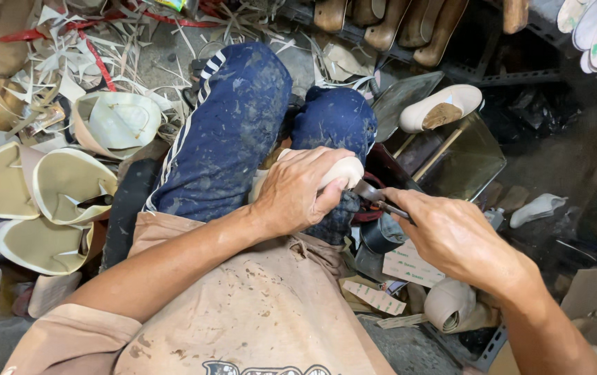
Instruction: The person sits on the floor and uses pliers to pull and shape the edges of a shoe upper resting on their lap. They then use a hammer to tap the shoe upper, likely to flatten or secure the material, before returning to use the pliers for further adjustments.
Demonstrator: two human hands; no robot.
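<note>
Hands, two: left hand [298,191] wraps one cream shoe form [340,170] on the knee at centre; right hand [455,239] clenches one metal tool [375,196] whose tip touches the form. Three cream uppers [69,184] lie at nine o'clock, another cream form [441,107] at one o'clock, scrap strips [69,42] at eleven.

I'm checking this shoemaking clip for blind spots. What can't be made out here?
- Cream shoe form, head view: mostly covered by the left hand.
- Metal tool: its handle is hidden in the right hand.
- Tool tip: too small to tell what it grips.
</note>
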